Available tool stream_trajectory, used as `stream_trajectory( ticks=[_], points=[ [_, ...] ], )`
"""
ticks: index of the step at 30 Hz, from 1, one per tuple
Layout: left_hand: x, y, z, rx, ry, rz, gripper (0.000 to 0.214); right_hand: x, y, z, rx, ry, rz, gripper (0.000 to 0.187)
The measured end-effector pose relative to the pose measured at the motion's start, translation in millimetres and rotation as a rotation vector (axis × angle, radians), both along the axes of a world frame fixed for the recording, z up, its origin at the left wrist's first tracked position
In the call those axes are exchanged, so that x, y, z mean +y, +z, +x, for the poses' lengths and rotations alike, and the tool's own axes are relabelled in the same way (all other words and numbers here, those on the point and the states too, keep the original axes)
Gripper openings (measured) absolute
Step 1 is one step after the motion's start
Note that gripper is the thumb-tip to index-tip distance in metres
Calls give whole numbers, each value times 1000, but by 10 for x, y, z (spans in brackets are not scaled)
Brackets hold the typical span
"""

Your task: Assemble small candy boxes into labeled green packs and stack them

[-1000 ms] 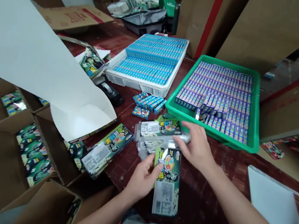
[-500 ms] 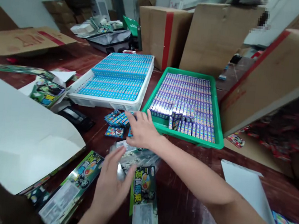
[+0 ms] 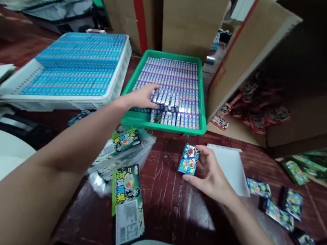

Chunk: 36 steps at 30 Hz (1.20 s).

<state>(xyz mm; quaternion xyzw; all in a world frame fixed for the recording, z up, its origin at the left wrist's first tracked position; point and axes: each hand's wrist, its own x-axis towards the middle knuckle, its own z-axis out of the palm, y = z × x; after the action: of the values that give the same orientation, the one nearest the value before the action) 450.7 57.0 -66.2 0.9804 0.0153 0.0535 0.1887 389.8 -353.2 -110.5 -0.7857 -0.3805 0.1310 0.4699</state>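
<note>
My left hand (image 3: 143,96) reaches into the green tray (image 3: 165,128), with thumb and fingers closed around the left end of a raised row of small purple boxes (image 3: 167,99). Fingertips on the far side are partly hidden by the boxes. My right hand (image 3: 212,175) holds a small blue box (image 3: 189,159) with a colourful printed front, just over the dark red table (image 3: 163,201). Between my arms lies a flat green-and-black printed box (image 3: 128,205) with a white label. Clear plastic packaging (image 3: 145,148) with a similar printed box lies behind it.
A white crate (image 3: 123,64) full of blue boxes stands at the left. Tall cardboard cartons (image 3: 193,19) rise behind the green tray. An open carton (image 3: 238,64) holding red packets stands at the right. A white sheet (image 3: 229,167) and several small dark boxes (image 3: 279,214) lie nearby.
My right hand has left the loose blue boxes and moved right, now holding one. My left hand has gone from above the table into the green tray. The view has swung right.
</note>
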Motion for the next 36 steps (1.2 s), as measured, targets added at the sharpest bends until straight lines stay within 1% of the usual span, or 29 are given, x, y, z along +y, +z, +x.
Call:
stream_trajectory(
  ticks=[2, 3, 5, 6, 7, 8, 9, 10, 11, 12, 13, 14, 15, 16, 18, 20, 22, 24, 25, 26, 27, 29, 30, 31, 32, 34, 36],
  points=[
    [-124, 163, -185, -128, 33, 88, 85, -97, -19, 43, -32, 54, -60, 89],
    [-240, 259, -333, -206, 33, 129, 82, -134, -33, 70, -58, 81, -100, 91],
    [-593, 407, -695, -313, -26, 192, 71, -191, -76, 118, -105, 119, -171, 92],
    [-821, 432, -888, -330, -67, 184, 74, -211, -101, 136, -132, 140, -192, 90],
    [-1070, 412, -1071, -270, -155, 183, 77, -228, -126, 151, -165, 158, -204, 89],
    [-1322, 347, -1235, -164, -226, 190, 76, -245, -147, 165, -200, 173, -214, 89],
    [-1561, 244, -1369, -23, -302, 170, 77, -264, -161, 180, -232, 182, -223, 88],
    [-1771, 114, -1471, 97, -347, 125, 82, -285, -166, 198, -257, 176, -224, 88],
    [-1941, -28, -1540, 178, -327, 61, 96, -311, -163, 219, -265, 156, -219, 88],
    [-2063, -166, -1581, 225, -281, -16, 112, -338, -150, 240, -255, 127, -204, 88],
    [-2139, -285, -1601, 246, -239, -99, 128, -364, -132, 260, -232, 94, -181, 88],
    [-2173, -372, -1610, 242, -195, -178, 143, -383, -110, 272, -201, 66, -155, 89],
    [-2173, -424, -1616, 218, -160, -246, 154, -389, -89, 271, -172, 46, -130, 89],
    [-2151, -442, -1626, 180, -135, -299, 160, -376, -72, 253, -148, 40, -114, 89],
    [-2078, -401, -1667, 99, -104, -348, 164, -280, -54, 159, -128, 72, -113, 91],
    [-2010, -331, -1736, 85, -107, -320, 161, -106, -54, 25, -139, 163, -139, 102],
    [-1957, -306, -1812, 136, -134, -245, 153, 78, -51, -55, -178, 285, -163, 117],
    [-1895, -348, -1871, 198, -139, -168, 137, 178, -22, 22, -239, 371, -169, 124],
    [-1856, -386, -1888, 214, -131, -139, 128, 175, 6, 134, -268, 373, -167, 122],
    [-1812, -427, -1895, 218, -122, -113, 118, 133, 41, 293, -295, 338, -162, 115],
    [-1770, -465, -1892, 215, -121, -86, 109, 60, 78, 491, -323, 266, -161, 105],
    [-1718, -504, -1862, 189, -144, -27, 95, -137, 135, 959, -376, 37, -209, 78],
    [-1721, -499, -1835, 176, -161, 2, 93, -230, 142, 1206, -408, -88, -276, 67],
    [-1748, -477, -1800, 172, -187, 28, 93, -300, 129, 1443, -427, -206, -378, 62],
    [-1794, -440, -1754, 179, -215, 51, 97, -340, 93, 1662, -425, -284, -488, 61],
    [-1918, -341, -1629, 226, -308, 86, 102, -324, -24, 2007, -393, -341, -577, 61],
    [-2029, -240, -1466, 304, -457, 109, 96, -243, -142, 2208, -362, -331, -603, 58]
  ],
)
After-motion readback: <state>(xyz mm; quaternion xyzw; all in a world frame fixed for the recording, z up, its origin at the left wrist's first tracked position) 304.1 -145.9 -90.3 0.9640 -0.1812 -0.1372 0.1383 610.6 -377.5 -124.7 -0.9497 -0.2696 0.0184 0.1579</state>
